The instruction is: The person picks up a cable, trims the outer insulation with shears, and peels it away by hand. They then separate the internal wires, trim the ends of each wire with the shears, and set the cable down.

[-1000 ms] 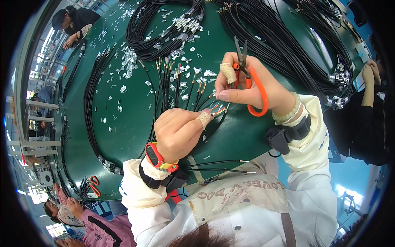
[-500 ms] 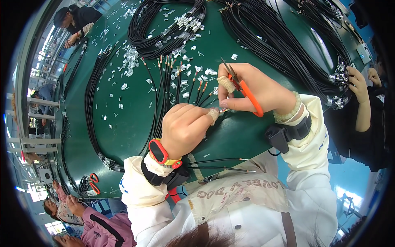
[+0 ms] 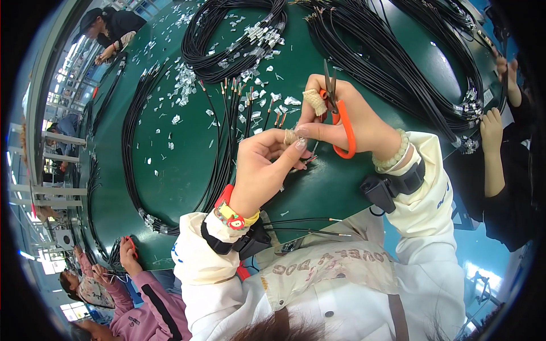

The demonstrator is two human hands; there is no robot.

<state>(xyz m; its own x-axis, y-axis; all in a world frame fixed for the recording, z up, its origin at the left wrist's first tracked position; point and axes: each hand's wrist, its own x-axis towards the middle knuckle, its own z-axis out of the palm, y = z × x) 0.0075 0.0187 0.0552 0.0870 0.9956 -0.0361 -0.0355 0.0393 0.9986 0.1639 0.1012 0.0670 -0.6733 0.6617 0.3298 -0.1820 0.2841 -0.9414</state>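
Orange-handled scissors (image 3: 350,136) hang in my right hand (image 3: 364,119), the handle looped over it and the dark blades pointing away from me. That hand's thumb and forefinger are pinched together against the fingertips of my left hand (image 3: 259,165). My left hand is closed on a black cable, whose stripped end (image 3: 310,159) with thin wires pokes out beyond the fingers; the grip itself is partly hidden. Beige wrapping covers a finger on each hand. Past my left hand lies a bunch of black cables (image 3: 230,122) with bare copper-coloured tips.
A coiled cable bundle (image 3: 196,42) and a long cable bundle (image 3: 375,62) lie farther off on the green table (image 3: 170,196). Silvery scraps (image 3: 185,79) are scattered about. Two cables (image 3: 301,221) lie near my apron. Co-workers sit left and right; one hand (image 3: 129,253) holds red scissors.
My left hand has rolled over, thumb now upward, turning the cable end. My right hand has shifted closer to it, and its scissors now point straighter away. A co-worker at lower left has grasped red scissors.
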